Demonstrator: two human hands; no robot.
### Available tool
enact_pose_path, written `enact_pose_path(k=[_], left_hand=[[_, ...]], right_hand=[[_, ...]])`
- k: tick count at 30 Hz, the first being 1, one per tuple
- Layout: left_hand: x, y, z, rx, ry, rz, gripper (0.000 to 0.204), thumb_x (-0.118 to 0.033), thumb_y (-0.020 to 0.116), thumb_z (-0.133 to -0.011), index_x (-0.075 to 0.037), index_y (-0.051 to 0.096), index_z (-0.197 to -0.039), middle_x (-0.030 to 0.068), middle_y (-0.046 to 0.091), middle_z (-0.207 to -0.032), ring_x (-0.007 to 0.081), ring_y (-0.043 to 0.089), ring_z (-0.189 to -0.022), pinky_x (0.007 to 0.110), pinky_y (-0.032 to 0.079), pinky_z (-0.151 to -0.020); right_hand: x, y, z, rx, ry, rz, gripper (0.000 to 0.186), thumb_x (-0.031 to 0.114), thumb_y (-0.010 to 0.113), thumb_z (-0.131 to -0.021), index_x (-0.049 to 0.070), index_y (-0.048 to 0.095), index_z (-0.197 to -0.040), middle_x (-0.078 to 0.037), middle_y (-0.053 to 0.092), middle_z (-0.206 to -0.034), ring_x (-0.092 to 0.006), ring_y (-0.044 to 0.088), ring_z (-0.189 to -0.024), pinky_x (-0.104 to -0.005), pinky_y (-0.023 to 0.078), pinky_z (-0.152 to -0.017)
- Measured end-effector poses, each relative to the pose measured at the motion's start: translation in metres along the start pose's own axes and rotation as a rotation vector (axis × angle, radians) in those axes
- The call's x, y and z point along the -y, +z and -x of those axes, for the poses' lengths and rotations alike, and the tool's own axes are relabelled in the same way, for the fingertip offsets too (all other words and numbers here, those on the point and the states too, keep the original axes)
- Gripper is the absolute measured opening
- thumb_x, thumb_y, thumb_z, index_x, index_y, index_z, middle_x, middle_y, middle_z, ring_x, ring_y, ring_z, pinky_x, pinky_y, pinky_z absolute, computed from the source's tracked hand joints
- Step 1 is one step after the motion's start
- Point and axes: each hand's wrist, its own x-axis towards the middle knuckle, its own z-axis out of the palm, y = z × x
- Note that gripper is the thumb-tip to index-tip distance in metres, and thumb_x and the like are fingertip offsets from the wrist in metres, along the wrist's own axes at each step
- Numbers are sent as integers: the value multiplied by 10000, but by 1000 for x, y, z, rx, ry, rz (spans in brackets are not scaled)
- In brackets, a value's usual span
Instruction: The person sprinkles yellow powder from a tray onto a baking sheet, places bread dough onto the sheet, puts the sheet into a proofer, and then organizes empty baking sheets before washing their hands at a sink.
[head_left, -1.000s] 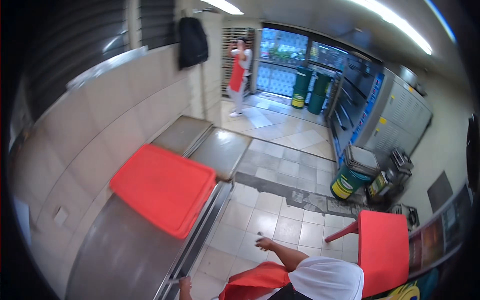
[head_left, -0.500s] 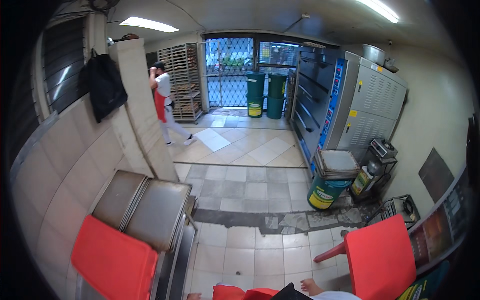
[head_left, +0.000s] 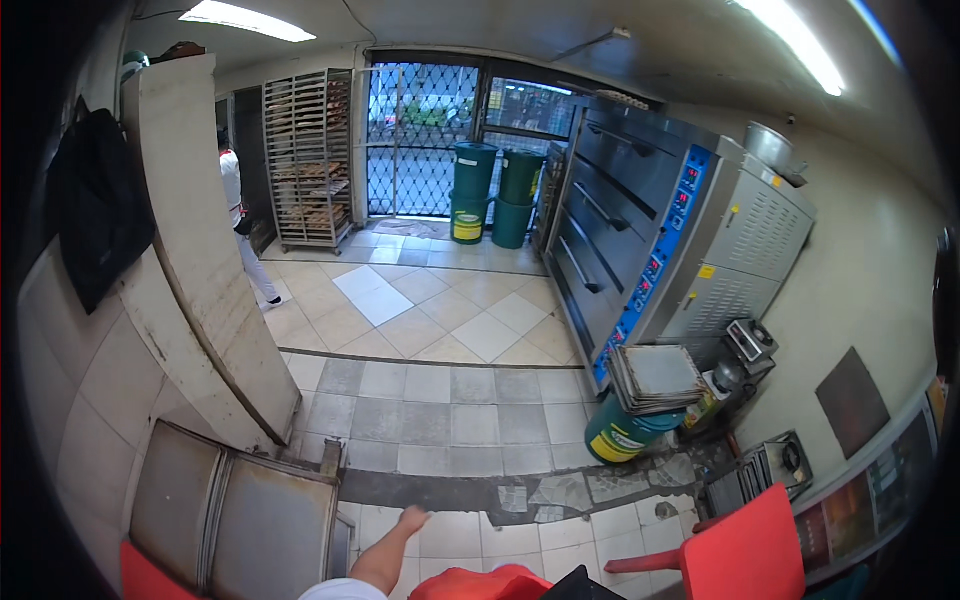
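My left arm swings forward over the floor, and my left hand is at its end with loosely bent fingers and nothing visible in it. It is nearest to the stack of metal baking trays on its left, without touching them. My right hand is out of view. Part of my red apron shows at the lower edge, with a black item beside it.
A red stool stands at the lower right. Ahead on the right, trays rest on a green bucket beside a large deck oven. A tray rack stands far left; a person is partly behind a pillar.
My view has moved forward. My left arm has come up into view, while my right hand has dropped out of it. The person has moved left, partly behind the pillar.
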Motion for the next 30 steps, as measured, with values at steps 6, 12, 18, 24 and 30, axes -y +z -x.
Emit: enact_pose_path(k=[6,12,18,24,30], left_hand=[[-111,-123,-171,30,-79,583,517,-378,648,-704,-66,580,-1112,164,603,-1066,276,573,-999,358,438,-852],[73,-150,-247,-135,-35,-104,544,-451,530,-746,-64,572,-1125,180,565,-1123,322,530,-1055,380,414,-889],[141,-202,-205,35,-1117,614,348,-351,565,-794,-43,634,-942,146,623,-807,245,596,-608,408,483,-545],[213,-259,-241,-97,-1146,800,269,-298,629,-780,-56,639,-896,117,591,-750,209,558,-571,368,456,-468],[285,-315,-375,-113,-1150,1377,292,-231,551,-815,-143,595,-1090,81,590,-818,199,538,-583,367,458,-505]], right_hand=[[77,28,-98,-37,47,-41,288,332,524,-802,186,575,-1045,-74,582,-884,-214,563,-722,-396,455,-621],[273,161,-177,166,59,284,268,313,537,-803,127,594,-989,-98,573,-826,-240,562,-709,-404,456,-621],[458,211,-304,320,-546,1017,266,293,549,-805,68,613,-932,-122,564,-769,-266,560,-696,-413,456,-620],[775,451,-403,298,-263,190,91,82,553,-746,42,551,-827,-64,512,-637,-168,500,-502,-291,373,-387],[958,702,-398,402,-495,396,291,143,545,-774,50,535,-1050,-48,563,-766,-161,540,-635,-323,458,-553]])
